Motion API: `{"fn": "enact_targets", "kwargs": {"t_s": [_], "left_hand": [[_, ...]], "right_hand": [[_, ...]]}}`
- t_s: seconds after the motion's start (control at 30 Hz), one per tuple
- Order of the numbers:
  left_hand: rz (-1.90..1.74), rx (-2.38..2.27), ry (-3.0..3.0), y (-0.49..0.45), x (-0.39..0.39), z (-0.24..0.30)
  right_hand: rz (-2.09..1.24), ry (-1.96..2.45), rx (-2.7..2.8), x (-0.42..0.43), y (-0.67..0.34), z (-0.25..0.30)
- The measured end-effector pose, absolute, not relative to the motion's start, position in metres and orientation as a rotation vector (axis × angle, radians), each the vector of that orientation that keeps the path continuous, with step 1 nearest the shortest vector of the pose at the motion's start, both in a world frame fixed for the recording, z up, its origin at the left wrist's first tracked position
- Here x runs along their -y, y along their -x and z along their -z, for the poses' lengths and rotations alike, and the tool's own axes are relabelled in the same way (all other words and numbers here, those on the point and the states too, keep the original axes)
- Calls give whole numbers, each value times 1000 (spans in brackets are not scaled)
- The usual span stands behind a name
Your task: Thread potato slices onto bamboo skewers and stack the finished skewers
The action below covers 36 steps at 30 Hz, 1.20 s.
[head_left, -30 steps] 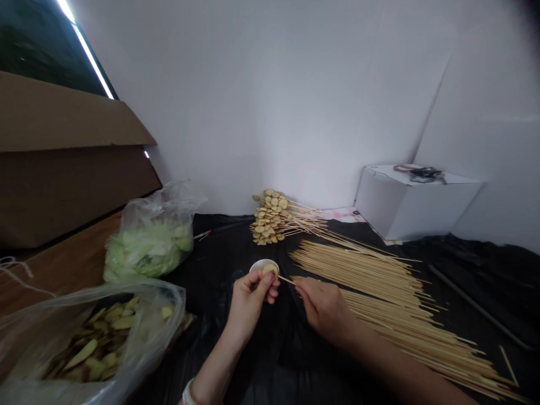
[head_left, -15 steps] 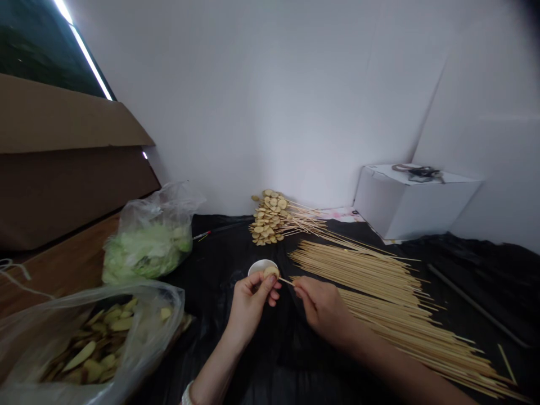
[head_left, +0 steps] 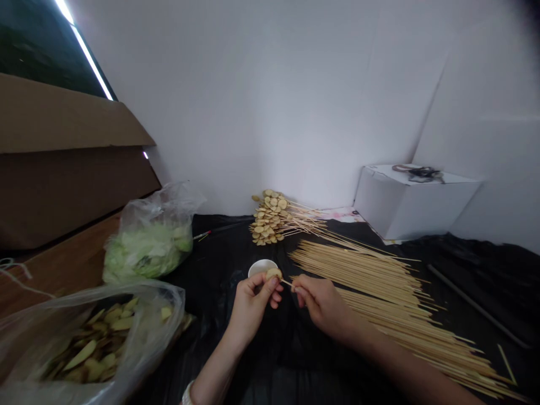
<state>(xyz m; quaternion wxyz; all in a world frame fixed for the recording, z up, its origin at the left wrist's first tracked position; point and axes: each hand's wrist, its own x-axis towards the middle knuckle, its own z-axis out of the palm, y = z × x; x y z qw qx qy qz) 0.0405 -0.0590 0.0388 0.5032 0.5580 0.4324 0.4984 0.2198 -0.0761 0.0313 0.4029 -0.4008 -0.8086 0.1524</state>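
My left hand (head_left: 253, 306) pinches a pale yellow round slice of food (head_left: 274, 274) between thumb and fingers. My right hand (head_left: 323, 304) grips a thin bamboo skewer (head_left: 287, 284) near one end, and its tip reaches the slice's edge. Whether the tip has pierced the slice is hard to tell. Just behind the slice, beyond my left hand, stands a small white bowl (head_left: 261, 266), its inside hidden from this angle. A large spread of loose bamboo skewers (head_left: 379, 281) lies to the right of my right hand.
Skewers loaded with round slices (head_left: 270, 220) are heaped at the back, on a black plastic sheet (head_left: 219, 349). Plastic bags of green-skinned slices (head_left: 93, 346) and pale green leaves (head_left: 147, 247) sit left. A white box (head_left: 411, 202) stands back right.
The slice and skewer tip have shifted slightly right, and my left hand has moved slightly right with them. The slice has turned a little in my fingers.
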Motion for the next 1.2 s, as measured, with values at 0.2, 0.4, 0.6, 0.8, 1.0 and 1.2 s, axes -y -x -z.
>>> {"fn": "enact_targets", "kwargs": {"t_s": [0.2,0.4,0.6,0.8,1.0,1.2], "left_hand": [[-1194,-1028,-1357,-42,60,-37],[-1181,-1020,-1363,-42,60,-36],[-1159,-976,-1376,-42,61,-37],[-1229,-981,-1305,-45,63,-41],[-1319,-988,-1239,-39,60,-43],[-1261,-979,-1254,-39,60,-41]], "right_hand": [[-233,972,1993,74,-217,-24],[-357,972,1969,76,-216,-27],[-732,991,1975,75,-222,-37],[-551,1024,1970,73,-221,-37],[-132,1049,2038,74,-220,-26],[-257,1069,2122,76,-222,-30]]}}
